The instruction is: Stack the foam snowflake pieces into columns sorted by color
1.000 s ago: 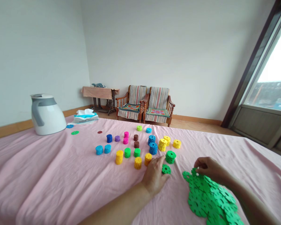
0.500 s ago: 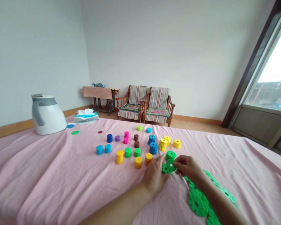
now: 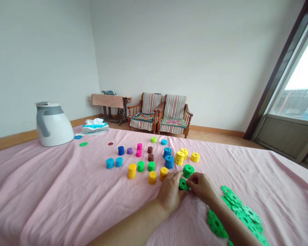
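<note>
My left hand (image 3: 170, 193) curls around the left side of a short stack of green snowflake discs (image 3: 183, 183), which have notched edges and a hole in the middle. From the right, my right hand (image 3: 200, 187) pinches at the rim of the top disc, its thumb and fingertips pressed together. Just behind stands a taller stack of green discs (image 3: 188, 171). A loose pile of flat green discs (image 3: 246, 217) spreads under and beside my right forearm. How many discs are in the held stack is hidden by my fingers.
Small stacks of orange-yellow discs (image 3: 152, 177), blue discs (image 3: 169, 162), yellow discs (image 3: 179, 158) and other colours stand on the pink cloth (image 3: 66, 205). A white kettle (image 3: 55, 128) and a tissue box (image 3: 95, 127) are at far left. Two chairs (image 3: 174, 116) stand beyond.
My right hand has lowered slightly; the green disc it held offset over the stack now lies in line with it. My left hand stays around the stack.
</note>
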Demonstrator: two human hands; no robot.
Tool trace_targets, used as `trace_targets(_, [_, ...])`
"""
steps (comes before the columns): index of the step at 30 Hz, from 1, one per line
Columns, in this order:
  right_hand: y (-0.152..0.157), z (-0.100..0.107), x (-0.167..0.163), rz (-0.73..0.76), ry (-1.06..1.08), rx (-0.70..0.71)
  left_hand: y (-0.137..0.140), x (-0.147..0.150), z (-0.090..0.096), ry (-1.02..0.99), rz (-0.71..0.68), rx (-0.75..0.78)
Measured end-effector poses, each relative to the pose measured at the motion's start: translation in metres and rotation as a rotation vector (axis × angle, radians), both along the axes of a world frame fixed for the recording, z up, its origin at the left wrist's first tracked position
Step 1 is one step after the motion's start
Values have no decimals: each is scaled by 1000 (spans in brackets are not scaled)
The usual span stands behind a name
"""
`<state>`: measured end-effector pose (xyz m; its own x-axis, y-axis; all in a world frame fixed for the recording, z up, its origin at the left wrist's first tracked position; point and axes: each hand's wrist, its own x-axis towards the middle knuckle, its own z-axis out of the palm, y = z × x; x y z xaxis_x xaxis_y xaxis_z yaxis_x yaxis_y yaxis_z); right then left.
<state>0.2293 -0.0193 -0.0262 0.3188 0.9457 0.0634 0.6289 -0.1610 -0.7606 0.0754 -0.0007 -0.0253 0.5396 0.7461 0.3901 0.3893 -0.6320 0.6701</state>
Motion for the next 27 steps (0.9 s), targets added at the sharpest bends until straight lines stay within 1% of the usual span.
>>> trace_targets(3, [-1, 5, 5, 32, -26, 3, -2, -1, 4, 7, -14, 11])
trace_targets(5, [-2, 11, 17, 61, -68, 24, -2, -2, 5, 9, -22, 14])
trace_targets(8, [-5, 21, 43, 46, -253, 70, -3, -1, 6, 9, -6, 9])
trace_targets(11, [-13, 28, 67, 35, -450, 10, -2, 1, 5, 4, 15, 4])
trace_targets(13, [-18, 29, 75, 69, -512, -63, -2, 2, 3, -4, 24, 3])
trace_targets(16, [-25, 26, 73, 122, -531, -141, -1, 3, 2, -21, 28, 3])
trace_targets(19, [-25, 21, 67, 140, -517, -184, -1, 3, 1, -37, 24, 0])
trace_targets(23, [-22, 19, 65, 142, -495, -210, 0, 3, 2, -36, 30, -11])
trace_targets(27, [-21, 19, 68, 146, -472, -205, 0, 3, 1, -28, 36, -22])
